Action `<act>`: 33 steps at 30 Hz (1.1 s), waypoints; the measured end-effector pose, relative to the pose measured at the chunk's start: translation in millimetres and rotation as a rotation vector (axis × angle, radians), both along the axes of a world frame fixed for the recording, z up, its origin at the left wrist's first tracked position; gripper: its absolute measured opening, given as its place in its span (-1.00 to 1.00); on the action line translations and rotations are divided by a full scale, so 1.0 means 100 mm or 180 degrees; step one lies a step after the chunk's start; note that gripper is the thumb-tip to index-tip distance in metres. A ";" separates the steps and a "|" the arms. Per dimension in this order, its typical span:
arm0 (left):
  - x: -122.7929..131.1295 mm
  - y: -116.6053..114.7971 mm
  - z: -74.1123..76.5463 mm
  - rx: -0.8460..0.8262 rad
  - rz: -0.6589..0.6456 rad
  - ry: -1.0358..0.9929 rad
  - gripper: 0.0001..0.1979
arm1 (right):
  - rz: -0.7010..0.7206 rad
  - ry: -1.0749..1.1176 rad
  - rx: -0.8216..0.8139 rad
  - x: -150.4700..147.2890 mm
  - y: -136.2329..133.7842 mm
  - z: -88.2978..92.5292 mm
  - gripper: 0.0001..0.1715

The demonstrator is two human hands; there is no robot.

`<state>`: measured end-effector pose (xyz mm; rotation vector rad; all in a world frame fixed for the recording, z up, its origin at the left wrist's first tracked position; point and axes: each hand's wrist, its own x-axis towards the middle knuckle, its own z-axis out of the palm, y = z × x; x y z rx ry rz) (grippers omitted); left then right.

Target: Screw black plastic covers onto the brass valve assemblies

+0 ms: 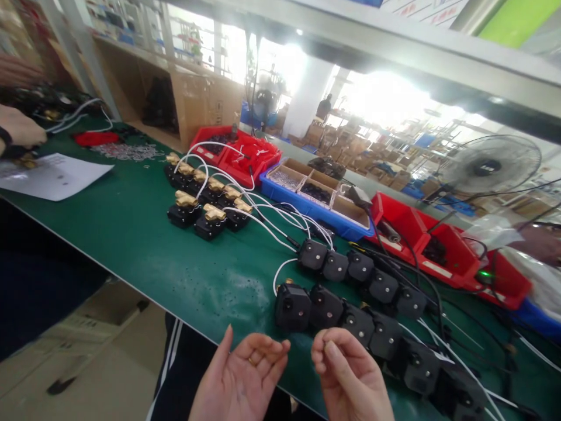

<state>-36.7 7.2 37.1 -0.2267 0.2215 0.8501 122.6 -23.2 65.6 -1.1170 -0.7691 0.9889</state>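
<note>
Palm up and cupped, my left hand (245, 374) is over the table's front edge, thumb apart from the fingers. A faint pale spot shows on its palm, too blurred to name. Just to its right, the thumb and fingertips of my right hand (348, 371) are pinched together; whatever they hold is hidden or too small to tell. Beyond and beside the right hand stand black boxy units (291, 309) in two slanting rows, with white cables. Further left, brass valve bodies (214, 212) sit on black bases, joined to more white cables.
Red bins (256, 153) and a blue tray with compartments (315, 204) line the back of the green table (131, 234). At left lie a white sheet (56, 175), small metal parts (129, 151) and another person's hand (21, 131). A fan (491, 164) stands behind the right bins.
</note>
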 end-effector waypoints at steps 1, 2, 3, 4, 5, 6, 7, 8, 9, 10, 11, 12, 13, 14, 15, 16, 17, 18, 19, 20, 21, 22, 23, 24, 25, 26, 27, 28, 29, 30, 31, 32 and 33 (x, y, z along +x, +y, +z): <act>0.00 0.01 0.00 0.0022 0.0002 0.0003 -0.48 | -0.0085 -0.0303 0.0123 -0.01 0.01 -0.01 -0.81; -0.01 0.01 0.00 0.0036 0.0007 0.0019 -0.48 | -0.0172 -0.0692 0.0249 -0.02 0.02 -0.01 -0.86; -0.01 0.02 0.00 0.0042 0.0022 0.0042 -0.48 | -0.0270 -0.1152 0.0386 -0.03 0.03 -0.01 -0.92; -0.01 0.02 0.00 0.0047 0.0035 0.0070 -0.48 | -0.0360 -0.1657 0.0519 -0.05 0.05 0.00 -0.96; -0.02 0.03 0.01 0.0041 0.0040 0.0101 -0.48 | -0.0446 -0.2168 0.0640 -0.07 0.07 0.01 -0.96; -0.02 0.03 0.02 0.0028 0.0050 0.0124 -0.48 | -0.0544 -0.2629 0.0764 -0.09 0.10 0.03 -0.94; -0.03 0.04 0.02 0.0016 0.0059 0.0141 -0.47 | -0.0605 -0.3020 0.0854 -0.11 0.12 0.05 -0.91; -0.03 0.04 0.03 0.0010 0.0066 0.0150 -0.47 | -0.0668 -0.3326 0.0923 -0.14 0.16 0.08 -0.89; -0.03 0.04 0.04 0.0001 0.0072 0.0152 -0.46 | -0.0729 -0.3550 0.0969 -0.16 0.19 0.10 -0.88; -0.04 0.05 0.05 -0.0003 0.0077 0.0149 -0.46 | -0.0774 -0.3701 0.1005 -0.19 0.22 0.12 -0.88; -0.04 0.05 0.05 -0.0003 0.0093 0.0142 -0.46 | -0.0819 -0.3791 0.1047 -0.21 0.25 0.13 -0.89; -0.05 0.06 0.05 0.0005 0.0099 0.0130 -0.47 | -0.0841 -0.3852 0.1084 -0.23 0.27 0.15 -0.89; -0.05 0.06 0.05 0.0015 0.0099 0.0124 -0.48 | -0.0839 -0.3901 0.1112 -0.24 0.29 0.16 -0.90; -0.06 0.07 0.05 0.0033 0.0101 0.0109 -0.48 | -0.0839 -0.3932 0.1127 -0.24 0.30 0.16 -0.91; -0.06 0.07 0.05 0.0059 0.0103 0.0092 -0.49 | -0.0843 -0.3957 0.1106 -0.24 0.31 0.17 -0.92; -0.06 0.08 0.05 0.0086 0.0098 0.0065 -0.50 | -0.0859 -0.3976 0.1060 -0.24 0.31 0.17 -0.93; -0.06 0.08 0.05 0.0112 0.0094 0.0040 -0.50 | -0.0887 -0.3982 0.0986 -0.24 0.31 0.17 -0.95; -0.06 0.08 0.05 0.0142 0.0087 0.0009 -0.50 | -0.0903 -0.3979 0.0913 -0.23 0.31 0.18 -0.96; -0.06 0.08 0.05 0.0165 0.0084 -0.0022 -0.51 | -0.0887 -0.3980 0.0878 -0.22 0.32 0.19 -0.97; -0.06 0.09 0.05 0.0190 0.0071 -0.0053 -0.52 | -0.0828 -0.3999 0.0890 -0.22 0.32 0.20 -0.96; -0.06 0.09 0.05 0.0199 0.0065 -0.0079 -0.53 | -0.0750 -0.4032 0.0951 -0.21 0.32 0.21 -0.95; -0.06 0.09 0.05 0.0215 0.0059 -0.0113 -0.54 | -0.0683 -0.4064 0.1035 -0.21 0.33 0.22 -0.93; -0.06 0.09 0.05 0.0220 0.0051 -0.0138 -0.56 | -0.0635 -0.4094 0.1112 -0.20 0.33 0.23 -0.91; -0.06 0.09 0.05 0.0227 0.0041 -0.0161 -0.57 | -0.0601 -0.4121 0.1166 -0.20 0.34 0.23 -0.90; -0.06 0.09 0.05 0.0230 0.0031 -0.0181 -0.58 | -0.0601 -0.4134 0.1180 -0.19 0.34 0.24 -0.89; -0.06 0.09 0.05 0.0232 0.0020 -0.0199 -0.59 | -0.0588 -0.4155 0.1164 -0.18 0.34 0.24 -0.89; -0.06 0.10 0.05 0.0237 0.0007 -0.0218 -0.59 | -0.0548 -0.4193 0.1136 -0.17 0.34 0.23 -0.89; -0.06 0.10 0.06 0.0232 0.0005 -0.0231 -0.60 | -0.0479 -0.4244 0.1101 -0.16 0.34 0.23 -0.89; -0.06 0.10 0.06 0.0222 0.0006 -0.0240 -0.60 | -0.0422 -0.4292 0.1078 -0.15 0.33 0.23 -0.89; -0.06 0.09 0.08 0.0217 0.0008 -0.0244 -0.60 | -0.0371 -0.4341 0.1063 -0.14 0.33 0.23 -0.87; -0.06 0.09 0.09 0.0204 0.0018 -0.0235 -0.60 | -0.0324 -0.4382 0.1038 -0.13 0.32 0.23 -0.85; -0.06 0.08 0.10 0.0198 0.0022 -0.0225 -0.59 | -0.0277 -0.4409 0.1012 -0.12 0.32 0.23 -0.82; -0.06 0.08 0.11 0.0190 0.0030 -0.0212 -0.59 | -0.0241 -0.4427 0.0980 -0.11 0.32 0.23 -0.79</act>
